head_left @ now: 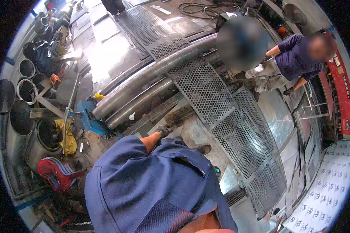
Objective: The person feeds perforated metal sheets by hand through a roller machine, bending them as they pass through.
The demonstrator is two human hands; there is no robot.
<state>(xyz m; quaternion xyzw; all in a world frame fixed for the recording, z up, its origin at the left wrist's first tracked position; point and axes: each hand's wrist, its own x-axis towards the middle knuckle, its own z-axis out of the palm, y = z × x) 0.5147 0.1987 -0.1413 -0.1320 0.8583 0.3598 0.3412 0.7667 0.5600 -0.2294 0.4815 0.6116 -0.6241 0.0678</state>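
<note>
My left hand [164, 131], in a dark glove, reaches past the front of my blue shirt [144, 182]. It is near a dark beam and the stained floor [190, 132]. The hand is small in the view, so its finger positions and any hold are unclear. My right hand does not show. Beyond and to the right of my left hand lies a long perforated metal sheet [202, 89], which slopes across large metal pipes [144, 87]. A blue vise-like stand [90, 116] is at the pipes' left ends.
A person in a dark shirt [295, 58] bends at the upper right beside a blurred area. Open pipes [21, 116] and red chairs [56, 174] are on the left. Another perforated sheet [151, 29] lies at the back. A printed white banner [322, 190] is lower right.
</note>
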